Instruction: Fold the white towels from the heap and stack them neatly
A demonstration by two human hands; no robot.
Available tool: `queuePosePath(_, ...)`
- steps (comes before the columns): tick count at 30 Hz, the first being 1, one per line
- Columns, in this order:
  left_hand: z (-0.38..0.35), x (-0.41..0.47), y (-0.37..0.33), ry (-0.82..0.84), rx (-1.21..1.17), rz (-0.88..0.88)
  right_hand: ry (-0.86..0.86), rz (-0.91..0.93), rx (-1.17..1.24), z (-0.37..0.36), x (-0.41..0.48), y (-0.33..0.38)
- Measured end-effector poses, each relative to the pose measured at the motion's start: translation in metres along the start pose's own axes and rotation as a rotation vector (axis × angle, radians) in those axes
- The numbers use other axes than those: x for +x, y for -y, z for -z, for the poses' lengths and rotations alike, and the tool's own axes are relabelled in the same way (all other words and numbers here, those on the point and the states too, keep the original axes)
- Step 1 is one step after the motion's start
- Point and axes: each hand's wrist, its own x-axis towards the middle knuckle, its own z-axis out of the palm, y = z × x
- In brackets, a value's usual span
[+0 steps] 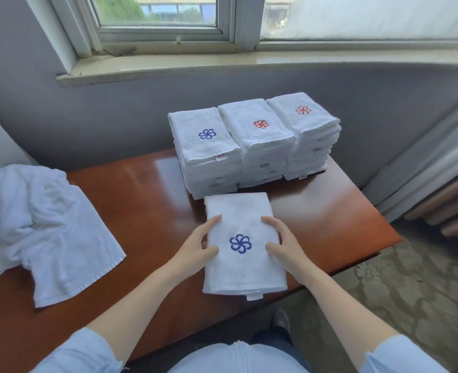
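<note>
Here, at a brown table, the heap of loose white towels lies at the left end. Our left hand clasps one long side of a folded towel, blue flower mark upward, flat near the front edge; our right hand clasps the other side. Just behind, three stacks of folded towels stand side by side.
</note>
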Motion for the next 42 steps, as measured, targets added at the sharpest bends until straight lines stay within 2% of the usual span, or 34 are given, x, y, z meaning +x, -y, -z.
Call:
queuePosePath(7,0.010,0.001,-0.065,-0.126,0.034,-0.340,-0.112,0.267,0.058,0.016,0.000,0.069)
queuePosePath(11,0.031,0.013,-0.096,-0.196,0.040,-0.413,-0.098,0.349,0.034,0.018,0.020,0.111)
queuePosePath(18,0.073,0.044,-0.148,-0.314,0.091,-0.364,0.056,0.396,-0.062,0.018,0.089,0.178)
queuePosePath(26,0.122,0.092,-0.176,-0.338,0.064,-0.236,0.188,0.404,-0.127,0.011,0.177,0.230)
queuePosePath(37,0.150,0.160,-0.160,-0.408,0.136,-0.055,0.279,0.271,-0.162,-0.007,0.259,0.228)
queuePosePath(42,0.147,0.178,-0.135,-0.387,0.155,0.021,0.298,0.228,-0.308,-0.009,0.277,0.209)
